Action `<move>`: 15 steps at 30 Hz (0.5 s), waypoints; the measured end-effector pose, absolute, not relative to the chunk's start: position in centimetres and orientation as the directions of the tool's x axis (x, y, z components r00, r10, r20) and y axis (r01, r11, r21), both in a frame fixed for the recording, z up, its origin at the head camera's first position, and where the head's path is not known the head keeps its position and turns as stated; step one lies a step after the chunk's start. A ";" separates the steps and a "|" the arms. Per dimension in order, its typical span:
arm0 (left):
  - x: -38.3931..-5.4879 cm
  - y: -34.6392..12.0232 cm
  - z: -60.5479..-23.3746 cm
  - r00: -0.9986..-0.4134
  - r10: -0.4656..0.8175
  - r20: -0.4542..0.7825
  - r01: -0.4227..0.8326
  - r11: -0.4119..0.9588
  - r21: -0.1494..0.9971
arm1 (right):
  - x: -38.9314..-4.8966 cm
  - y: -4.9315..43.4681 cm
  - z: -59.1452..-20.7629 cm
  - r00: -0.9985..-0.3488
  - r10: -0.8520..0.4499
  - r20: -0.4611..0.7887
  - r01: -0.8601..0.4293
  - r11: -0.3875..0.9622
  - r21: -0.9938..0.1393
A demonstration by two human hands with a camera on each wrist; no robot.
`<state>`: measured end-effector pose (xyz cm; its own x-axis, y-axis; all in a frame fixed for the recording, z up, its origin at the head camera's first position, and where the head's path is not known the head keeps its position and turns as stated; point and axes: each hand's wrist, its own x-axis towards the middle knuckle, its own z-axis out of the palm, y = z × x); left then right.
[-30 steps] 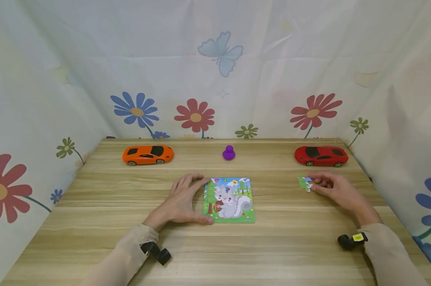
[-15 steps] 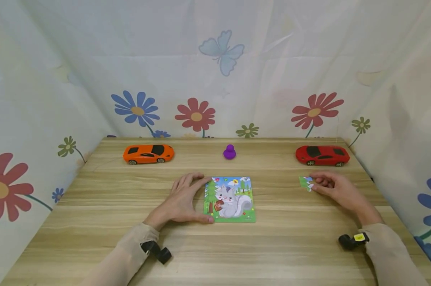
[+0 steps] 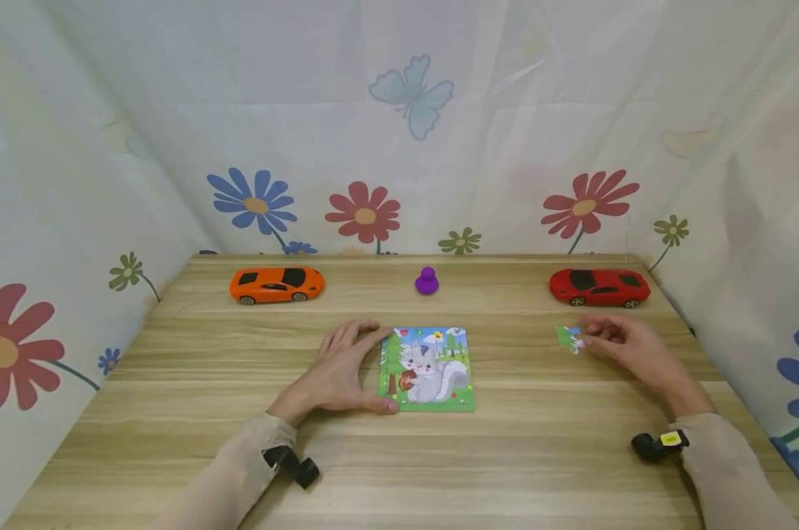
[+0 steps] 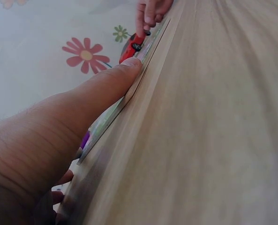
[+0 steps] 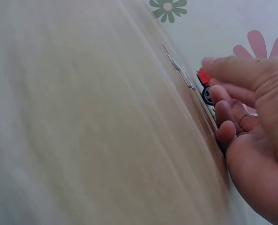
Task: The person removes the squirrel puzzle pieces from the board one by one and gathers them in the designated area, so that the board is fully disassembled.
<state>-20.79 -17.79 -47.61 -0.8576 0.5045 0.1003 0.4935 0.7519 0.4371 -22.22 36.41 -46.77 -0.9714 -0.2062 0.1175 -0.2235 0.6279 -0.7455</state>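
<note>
Two hands working: the right hand (image 3: 634,355) keeps a narrow, unfilled grip, thumb and finger parted just beside a small puzzle piece (image 3: 567,338) on the tabletop (image 3: 399,478); the left hand (image 3: 338,374) spans the squirrel picture's (image 3: 427,374) left edge, wide. Positioning the piece, I'd judge; next calls for light fingertips, the red car (image 3: 599,287) standing beyond.
</note>
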 end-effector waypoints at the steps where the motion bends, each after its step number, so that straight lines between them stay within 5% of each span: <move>1: -20.8 -17.8 -47.6 -0.858 0.504 0.102 0.493 0.750 0.440 | -22.3 36.4 -46.6 -0.971 -0.204 0.126 -0.228 0.620 -0.750; 15: -20.6 -17.8 -47.4 -0.856 0.507 0.096 0.492 0.747 0.447 | -22.0 32.2 -41.4 -0.969 -0.217 0.122 -0.227 0.576 -0.785</move>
